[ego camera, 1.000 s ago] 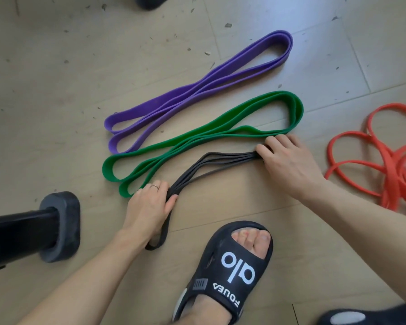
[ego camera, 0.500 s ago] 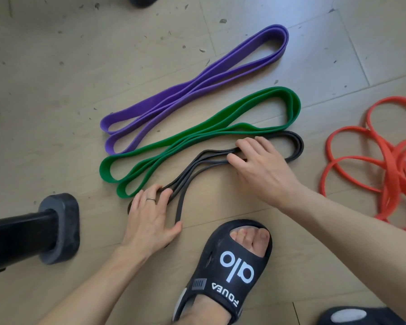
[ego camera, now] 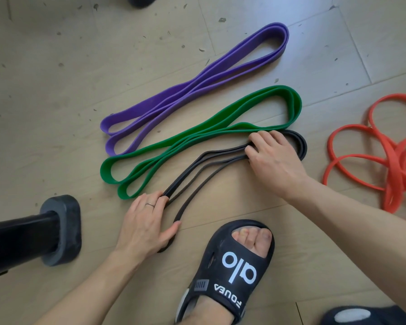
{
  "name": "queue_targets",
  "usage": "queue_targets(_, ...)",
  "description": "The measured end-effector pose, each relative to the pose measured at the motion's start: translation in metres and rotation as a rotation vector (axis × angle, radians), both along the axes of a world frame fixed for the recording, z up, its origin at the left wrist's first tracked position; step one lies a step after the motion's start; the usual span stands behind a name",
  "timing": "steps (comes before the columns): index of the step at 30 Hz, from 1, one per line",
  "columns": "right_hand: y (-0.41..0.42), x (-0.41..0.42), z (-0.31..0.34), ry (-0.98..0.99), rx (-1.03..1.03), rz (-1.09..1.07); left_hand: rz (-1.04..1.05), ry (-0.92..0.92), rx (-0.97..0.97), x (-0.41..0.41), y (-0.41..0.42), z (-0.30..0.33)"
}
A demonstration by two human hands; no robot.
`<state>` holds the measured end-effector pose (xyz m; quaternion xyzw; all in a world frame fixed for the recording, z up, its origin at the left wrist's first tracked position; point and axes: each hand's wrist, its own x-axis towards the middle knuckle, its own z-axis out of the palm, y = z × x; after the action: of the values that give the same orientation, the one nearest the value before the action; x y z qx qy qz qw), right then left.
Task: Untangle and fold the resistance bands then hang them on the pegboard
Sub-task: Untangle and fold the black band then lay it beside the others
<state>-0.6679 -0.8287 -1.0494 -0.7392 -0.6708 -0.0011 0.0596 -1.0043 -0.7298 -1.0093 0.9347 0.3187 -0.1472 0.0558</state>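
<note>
A thin black band (ego camera: pixel 204 171) lies doubled on the wood floor, running diagonally. My left hand (ego camera: pixel 145 225) presses flat on its near-left loops, fingers spread. My right hand (ego camera: pixel 271 158) rests on its far strands just short of the right-end loop, fingers curled over them. Beside it lies a folded green band (ego camera: pixel 211 127), and beyond that a folded purple band (ego camera: pixel 197 89). A tangled orange-red band (ego camera: pixel 391 156) sits at the right edge. No pegboard is in view.
A black post with a grey rubber foot (ego camera: pixel 61 229) lies at lower left. My foot in a black slipper (ego camera: pixel 230 270) stands just below the black band. Another dark shoe (ego camera: pixel 363 316) shows at the bottom right corner.
The black band now lies spread longer on the floor, its right loop showing past my right hand. My left hand went from gripping its left end to pressing flat on it.
</note>
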Motion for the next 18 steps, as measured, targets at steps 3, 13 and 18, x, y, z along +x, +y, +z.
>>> queue_targets(3, 0.001, 0.000, 0.000, 0.003, -0.007, -0.011, -0.016, -0.031, 0.030, -0.001, -0.001, -0.001)
queue_targets(13, 0.005, 0.000, 0.006, -0.022, -0.038, -0.047, -0.041, -0.014, 0.122, 0.002, 0.004, -0.002)
queue_targets(18, 0.009, 0.001, 0.012, -0.047, -0.081, -0.057, -0.024, 0.097, 0.058, 0.007, -0.006, 0.002)
